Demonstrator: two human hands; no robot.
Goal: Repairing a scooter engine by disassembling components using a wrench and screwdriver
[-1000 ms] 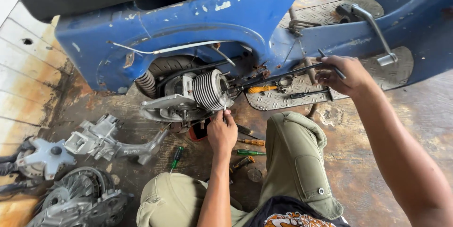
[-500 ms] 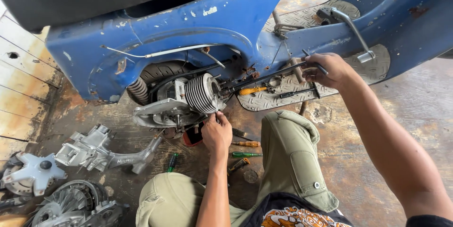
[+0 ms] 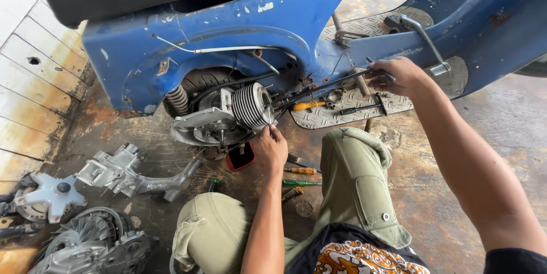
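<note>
Squatting beside the blue scooter body (image 3: 239, 35), we have our left hand (image 3: 271, 150) pressed up at the finned cylinder (image 3: 252, 105) of the engine, fingertips pinched narrowly at its lower edge on something too small to make out, while our right hand (image 3: 399, 74) is closed around a long dark rod (image 3: 325, 89) that runs from the footboard toward the cylinder. We judge the work to be midway: the engine (image 3: 213, 123) sits exposed in the frame with its covers off, and the removed pieces lie well apart on the stained floor (image 3: 456, 154), among them a grey crankcase half (image 3: 122, 171), a white star-shaped hub (image 3: 50, 197) and a finned fan wheel (image 3: 85, 234). What remains looks like the cylinder itself and the rest of the motor. Screwdrivers (image 3: 299, 177) lie near our knee, another yellow-handled one (image 3: 310, 105) on the chequered footboard (image 3: 342, 111). The only container is a small red tray (image 3: 240, 158) under the engine; whether it holds anything we cannot tell.
</note>
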